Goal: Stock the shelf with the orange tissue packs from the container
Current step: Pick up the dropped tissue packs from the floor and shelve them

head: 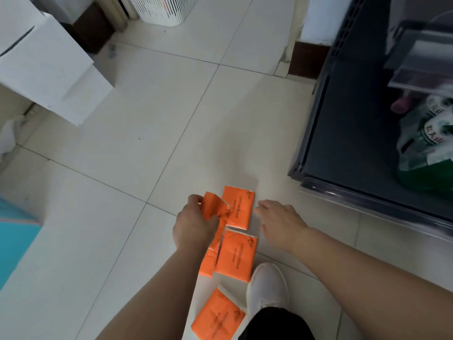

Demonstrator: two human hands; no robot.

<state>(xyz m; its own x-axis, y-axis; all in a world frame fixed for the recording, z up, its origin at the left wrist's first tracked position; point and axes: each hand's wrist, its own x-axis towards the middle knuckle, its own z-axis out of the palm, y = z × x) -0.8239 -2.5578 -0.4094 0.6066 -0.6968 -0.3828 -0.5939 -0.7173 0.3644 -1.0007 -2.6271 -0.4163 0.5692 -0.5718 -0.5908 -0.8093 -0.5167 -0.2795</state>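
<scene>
Glossy cream floor tiles (122,217) all over, hard and slick, with a matte white cardboard box (49,65) way up-left of the white shoe (267,288).

Left hand (193,227), up-left of the shoe, has its fingers pinched round one orange pack (212,204). It's soft tissue in thin shiny film, and the wrapper's already buckled in the grip. Squeeze harder and I'd guess it creases for good or slips out.

Three more flat rectangular packs lie on the floor: the far pack (239,209) straight above the shoe, the middle pack (236,256) just left of its toe, and the near pack (215,317) below-left of it. There's another orange strip (207,263) under the left forearm, can't tell if it's held or lying there.

Biggest risk imo is that shoe stepping on the middle pack, they're nearly touching. Film on polished tile would skid too.

Right hand (279,222), just above the shoe, is spread and relaxed with nothing in it, beside the far pack.

Dark grey plastic crate (343,119) up-right is probably the container. Shelf isn't in view.
</scene>
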